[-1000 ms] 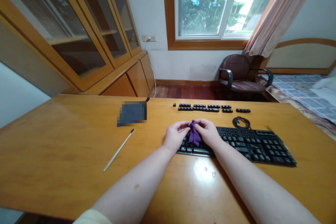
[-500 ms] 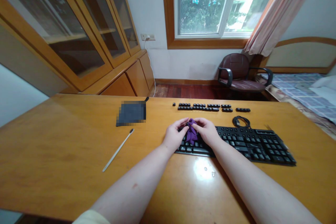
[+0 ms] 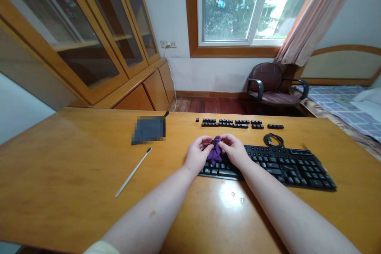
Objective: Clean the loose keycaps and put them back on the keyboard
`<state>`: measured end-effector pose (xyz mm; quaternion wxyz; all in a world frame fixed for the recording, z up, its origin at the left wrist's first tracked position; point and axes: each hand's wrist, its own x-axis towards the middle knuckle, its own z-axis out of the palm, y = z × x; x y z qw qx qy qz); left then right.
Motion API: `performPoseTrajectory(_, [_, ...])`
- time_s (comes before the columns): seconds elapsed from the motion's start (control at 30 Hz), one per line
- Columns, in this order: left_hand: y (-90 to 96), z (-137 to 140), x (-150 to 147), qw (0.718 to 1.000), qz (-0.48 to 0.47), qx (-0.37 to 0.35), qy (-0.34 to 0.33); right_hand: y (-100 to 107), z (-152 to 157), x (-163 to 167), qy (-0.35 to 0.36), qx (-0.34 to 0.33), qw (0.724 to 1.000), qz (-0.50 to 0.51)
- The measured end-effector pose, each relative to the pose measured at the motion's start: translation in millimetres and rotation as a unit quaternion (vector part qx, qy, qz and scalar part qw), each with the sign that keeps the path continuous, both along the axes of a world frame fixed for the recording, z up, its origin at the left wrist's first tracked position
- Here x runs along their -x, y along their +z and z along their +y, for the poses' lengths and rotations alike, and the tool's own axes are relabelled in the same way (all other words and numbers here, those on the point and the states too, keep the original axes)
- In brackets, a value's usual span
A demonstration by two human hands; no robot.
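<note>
Over the left part of a black keyboard (image 3: pixel 276 166), my two hands meet at a purple cloth (image 3: pixel 216 155). My left hand (image 3: pixel 196 152) pinches a small black keycap (image 3: pixel 213 142) between thumb and fingers. Closed on the bunched cloth beside it is my right hand (image 3: pixel 234 151), its thumb pressing the fabric near the keycap. The cloth's loose end hangs over the keys and hides some of them. Behind the keyboard, several loose black keycaps (image 3: pixel 226 124) stand in two rows, with a single one off to their left.
A coiled black cable (image 3: pixel 273 140) lies behind the keyboard. To the left are a long thin brush (image 3: pixel 133 172) and a dark pixelated flat item (image 3: pixel 149 129). Beyond the wooden desk (image 3: pixel 74 166) stand a chair (image 3: pixel 268 83), a bed and a glass-fronted cabinet (image 3: pixel 89 47).
The hanging part of the purple cloth has shifted slightly left and bunched up between the hands. Both hands stay in nearly the same spot.
</note>
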<state>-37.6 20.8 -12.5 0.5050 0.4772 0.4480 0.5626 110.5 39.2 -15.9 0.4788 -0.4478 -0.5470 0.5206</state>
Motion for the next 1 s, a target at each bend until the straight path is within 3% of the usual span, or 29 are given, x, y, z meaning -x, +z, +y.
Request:
performPoseTrajectory(0.4, [2.1, -0.5, 1.4, 1.000, 0.001, -0.017, -0.009, 6.6, -2.7, -0.6, 0.015, -0.001, 0.999, -0.028])
performPoseTrajectory(0.63, [-2.0, 2.9, 1.7, 1.000, -0.010, -0.001, -0.012, 4.7, -2.0, -1.2, -0.023, -0.022, 0.999, -0.039])
performPoseTrajectory(0.87, [-3.7, 3.3, 1.9, 0.999, -0.027, 0.010, 0.019, 9.8, -1.7, -5.3, 0.058, -0.108, 0.989, -0.085])
performPoseTrajectory(1.0, [-5.1, 2.0, 3.7, 1.000, 0.001, 0.006, -0.002, 11.3, -3.8, -5.6, 0.085, -0.126, 0.983, -0.102])
